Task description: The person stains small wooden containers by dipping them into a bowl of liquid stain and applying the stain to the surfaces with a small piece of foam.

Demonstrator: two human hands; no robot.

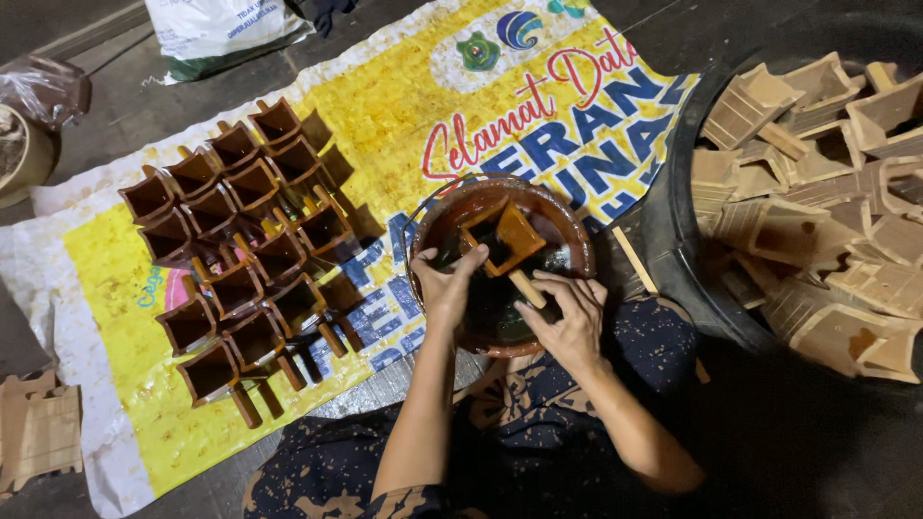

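A round bowl (573, 236) of dark brown liquid sits in front of me. Over it I hold a small wooden scoop-shaped box with a stick handle (508, 242), wet and stained brown. My left hand (444, 286) grips the box's left edge with fingers over the rim. My right hand (569, 322) is closed on the handle's end at the lower right. Both hands are smeared with stain.
Several stained brown boxes (240, 250) lie in rows on a yellow printed banner (385, 106) to the left. A black tub (673, 221) at right holds several unstained pale wooden boxes (817, 192). A white sack (221, 29) lies at top left; pale wood pieces (38, 432) at bottom left.
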